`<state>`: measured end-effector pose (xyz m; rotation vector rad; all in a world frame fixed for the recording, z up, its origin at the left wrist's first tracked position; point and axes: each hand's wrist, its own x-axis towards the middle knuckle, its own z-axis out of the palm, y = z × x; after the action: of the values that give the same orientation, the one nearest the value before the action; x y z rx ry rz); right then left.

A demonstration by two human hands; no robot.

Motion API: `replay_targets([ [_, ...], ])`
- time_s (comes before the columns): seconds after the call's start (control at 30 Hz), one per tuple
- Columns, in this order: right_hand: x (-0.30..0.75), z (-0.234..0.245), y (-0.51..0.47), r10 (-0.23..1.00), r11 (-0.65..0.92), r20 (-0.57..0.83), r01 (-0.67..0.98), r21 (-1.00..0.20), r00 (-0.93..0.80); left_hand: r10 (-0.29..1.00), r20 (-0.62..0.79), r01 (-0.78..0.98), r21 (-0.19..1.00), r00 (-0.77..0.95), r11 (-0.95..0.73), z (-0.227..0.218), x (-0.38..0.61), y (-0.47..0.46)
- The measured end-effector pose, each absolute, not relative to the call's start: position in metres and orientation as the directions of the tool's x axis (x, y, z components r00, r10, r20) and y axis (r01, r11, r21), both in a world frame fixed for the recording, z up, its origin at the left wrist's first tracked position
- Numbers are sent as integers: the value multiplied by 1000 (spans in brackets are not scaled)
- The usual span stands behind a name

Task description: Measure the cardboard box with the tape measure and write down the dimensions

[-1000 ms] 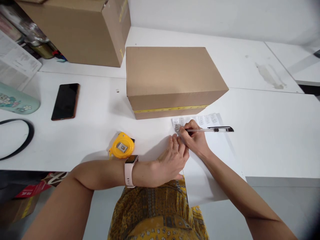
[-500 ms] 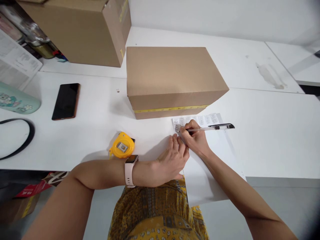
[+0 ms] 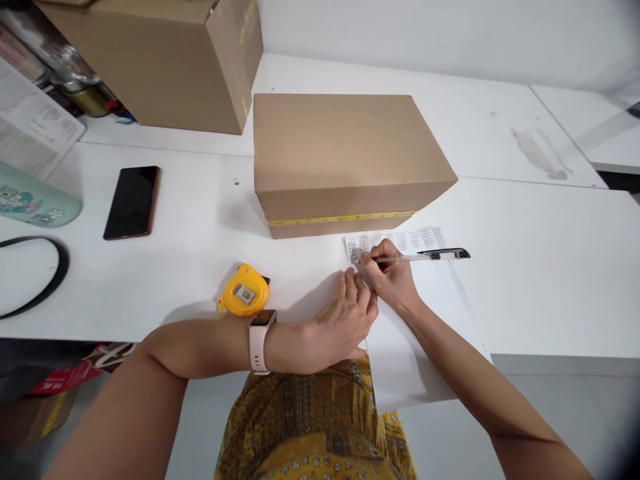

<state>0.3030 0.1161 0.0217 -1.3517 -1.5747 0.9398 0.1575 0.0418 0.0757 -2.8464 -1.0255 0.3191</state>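
My right hand (image 3: 393, 277) is closed around a clear gel pen (image 3: 425, 256) with a black cap on its rear end. The pen's tip meets the left part of a white sheet of paper (image 3: 405, 370), close to rows of handwriting along its top. My left hand (image 3: 345, 323) lies with fingers extended on the sheet's left edge, just below the pen tip; it holds nothing. The sheet's lower part hangs over the table edge. Just behind the sheet stands a closed cardboard box (image 3: 345, 143) with yellow tape along its front.
A yellow tape measure (image 3: 245, 291) lies beside my left forearm. Farther left are a black phone (image 3: 133, 202), a mint-green bottle (image 3: 37, 199) and a black strap (image 3: 63, 267). A larger cardboard box (image 3: 160, 63) stands at the back left. The white table's (image 3: 540, 267) front edge runs before me.
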Motion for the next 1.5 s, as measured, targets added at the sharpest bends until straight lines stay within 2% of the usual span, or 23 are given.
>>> replay_targets([
  [0.47,304,23,116,990,136,119,361,-923,-70,625,-186,607,-148,758,-780,81,156,43],
  [0.67,303,24,116,995,103,99,344,-933,-30,636,-139,617,-159,759,-771,76,156,42],
  [0.83,302,26,116,993,121,112,364,-924,-46,627,-176,604,-170,759,-779,73,158,43],
  [1.13,303,26,117,992,129,119,380,-916,-49,631,-174,614,-145,756,-776,77,157,43],
  [1.5,303,26,116,992,123,111,356,-926,-55,625,-185,601,-172,758,-780,78,157,44],
])
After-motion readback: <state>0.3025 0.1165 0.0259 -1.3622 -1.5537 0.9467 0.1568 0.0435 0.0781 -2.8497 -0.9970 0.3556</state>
